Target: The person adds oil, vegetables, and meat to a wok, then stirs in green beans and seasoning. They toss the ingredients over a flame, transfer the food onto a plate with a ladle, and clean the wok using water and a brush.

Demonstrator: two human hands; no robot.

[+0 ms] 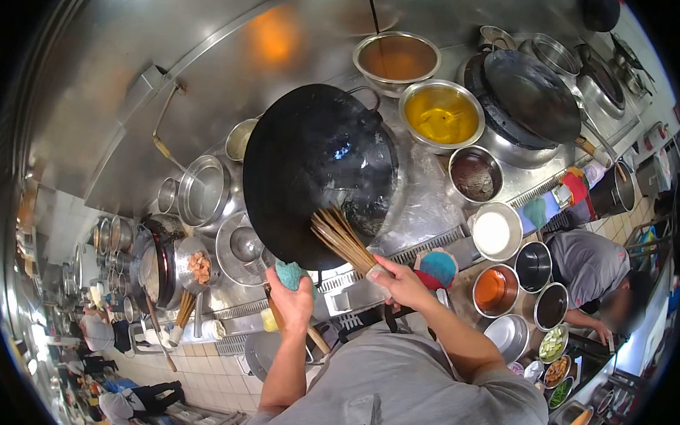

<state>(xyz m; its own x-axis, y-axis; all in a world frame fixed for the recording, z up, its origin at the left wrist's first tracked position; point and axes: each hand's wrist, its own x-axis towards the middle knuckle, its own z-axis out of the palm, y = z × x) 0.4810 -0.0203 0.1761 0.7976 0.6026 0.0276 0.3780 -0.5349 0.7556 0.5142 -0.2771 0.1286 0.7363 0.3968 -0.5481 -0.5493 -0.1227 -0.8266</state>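
A large black wok [304, 159] is tilted over the stove, with a wet, shiny patch on its inner surface. My right hand [401, 283] grips a bamboo brush [343, 239], whose bristles touch the wok's lower inside. At the wok's near rim, my left hand [290, 301] is closed around a teal cloth [289, 273]. A wooden handle shows just below that hand. Both forearms reach in from the bottom of the view.
Behind the wok stand bowls of brown liquid [400, 59] and yellow oil [442, 116]. Another wok [531, 95] is at the right. Sauce pots [494, 289] and a co-worker [596, 270] are on the right; a strainer of meat pieces [198, 267] is left.
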